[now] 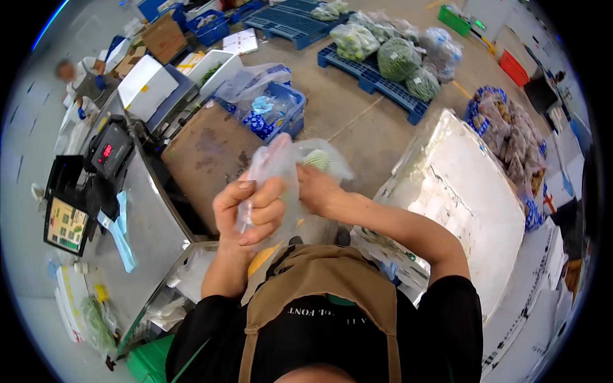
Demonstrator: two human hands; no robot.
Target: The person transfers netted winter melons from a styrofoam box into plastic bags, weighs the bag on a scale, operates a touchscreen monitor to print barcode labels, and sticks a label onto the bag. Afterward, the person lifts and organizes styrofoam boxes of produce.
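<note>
Fingers of my left hand (254,210) are wrapped round the gathered top of a clear plastic bag (271,169) in front of my chest. My right hand (314,190) is just to its right, against the bag, with its fingers bent and partly hidden behind the plastic. Beyond the right hand, a pale green item in a foam net (317,159) shows through clear plastic. Whether this plastic is part of the same bag I cannot tell.
On the left stands a metal counter (143,223) with a scale (110,150) and a screen (66,223). A blue crate (290,105) holds plastic bags. Blue pallets (377,80) bear bagged vegetables. A white foam box (453,185) is at the right. A person (86,83) stands far left.
</note>
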